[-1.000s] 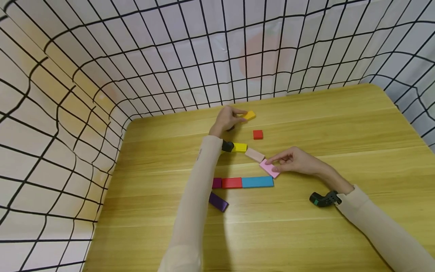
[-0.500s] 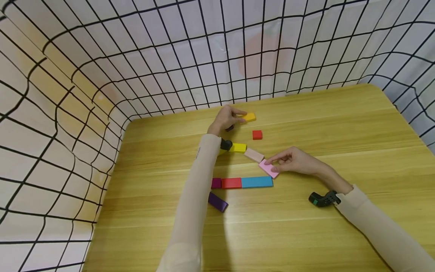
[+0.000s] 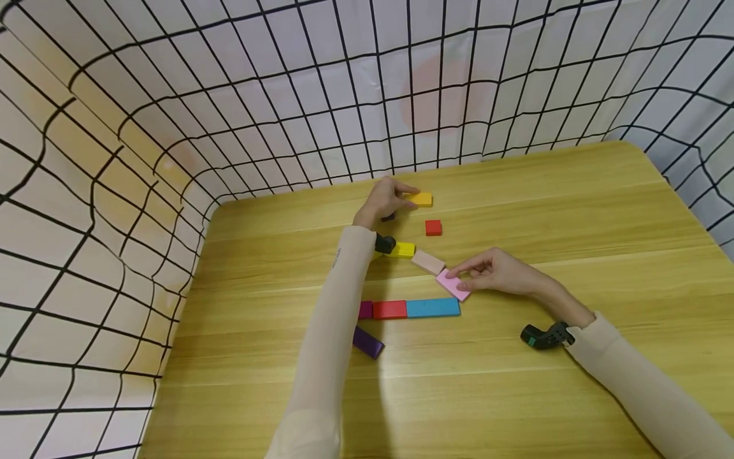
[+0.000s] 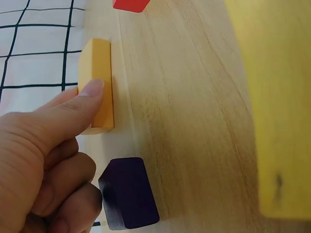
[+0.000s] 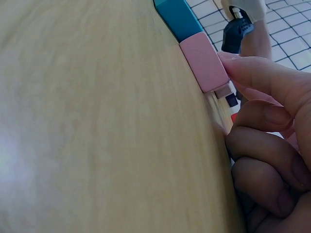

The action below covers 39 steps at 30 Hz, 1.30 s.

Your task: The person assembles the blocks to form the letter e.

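Note:
At the far side of the table, my left hand (image 3: 383,201) pinches an orange block (image 3: 423,199) between thumb and fingers. The left wrist view shows the thumb on one face of the orange block (image 4: 102,60), with a dark purple block (image 4: 129,194) beside the curled fingers. My right hand (image 3: 504,273) pinches a pink block (image 3: 452,285) lying on the table. This pink block (image 5: 204,62) appears close to a blue block (image 5: 179,19) in the right wrist view. A pale pink block (image 3: 428,262) meets its far end, followed by a yellow block (image 3: 404,250) partly behind my left wrist.
A small red block (image 3: 433,227) lies between the orange and yellow blocks. Nearer, a maroon (image 3: 366,310), a red (image 3: 390,310) and a blue block (image 3: 432,308) form a row, with a purple block (image 3: 368,343) below. Black-grid netting (image 3: 367,102) borders the wooden table (image 3: 573,210).
The orange block has turned in my left fingers, from slanting up to the right to lying nearly level in the head view. My right hand and the pink block have stayed put.

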Each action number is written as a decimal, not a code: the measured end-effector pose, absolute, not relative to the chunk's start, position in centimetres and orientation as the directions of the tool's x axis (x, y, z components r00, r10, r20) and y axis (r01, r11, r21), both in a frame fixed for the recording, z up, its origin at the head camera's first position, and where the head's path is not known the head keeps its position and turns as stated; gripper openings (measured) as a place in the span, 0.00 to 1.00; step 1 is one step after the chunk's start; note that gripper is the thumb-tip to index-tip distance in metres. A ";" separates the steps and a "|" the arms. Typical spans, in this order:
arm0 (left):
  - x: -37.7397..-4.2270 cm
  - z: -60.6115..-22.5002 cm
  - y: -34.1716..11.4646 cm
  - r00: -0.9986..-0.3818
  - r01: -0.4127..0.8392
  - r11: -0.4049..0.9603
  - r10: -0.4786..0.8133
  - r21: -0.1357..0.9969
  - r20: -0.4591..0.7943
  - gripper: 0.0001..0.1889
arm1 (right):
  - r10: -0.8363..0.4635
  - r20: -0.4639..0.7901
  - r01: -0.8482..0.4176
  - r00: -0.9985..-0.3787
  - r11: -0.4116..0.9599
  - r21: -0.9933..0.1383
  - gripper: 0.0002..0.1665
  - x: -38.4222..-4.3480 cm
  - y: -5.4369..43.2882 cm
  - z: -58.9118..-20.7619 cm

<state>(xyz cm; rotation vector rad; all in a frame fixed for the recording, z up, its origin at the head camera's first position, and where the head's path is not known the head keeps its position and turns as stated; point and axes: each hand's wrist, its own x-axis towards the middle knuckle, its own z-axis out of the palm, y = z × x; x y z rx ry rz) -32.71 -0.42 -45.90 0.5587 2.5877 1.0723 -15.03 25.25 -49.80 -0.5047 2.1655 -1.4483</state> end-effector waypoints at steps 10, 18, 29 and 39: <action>-32.7 -46.0 -0.7 -0.867 0.252 0.626 0.485 0.738 -0.116 0.19 | -0.545 -0.184 -0.043 -0.818 0.375 -0.926 0.18 -15.1 25.1 -49.7; -32.5 -46.1 -0.9 -0.877 0.239 0.616 0.468 0.750 -0.105 0.18 | -0.550 -0.174 -0.049 -0.817 0.367 -0.929 0.18 -15.0 25.0 -49.8; -31.1 -44.2 -2.3 -0.843 0.233 0.462 0.535 0.856 -0.060 0.17 | -0.555 -0.171 -0.046 -0.814 0.356 -0.933 0.18 -15.0 25.1 -49.7; -26.6 -41.7 -4.7 -0.753 0.299 0.333 0.657 0.894 0.007 0.16 | -0.544 -0.182 -0.044 -0.819 0.376 -0.926 0.18 -15.0 24.9 -49.8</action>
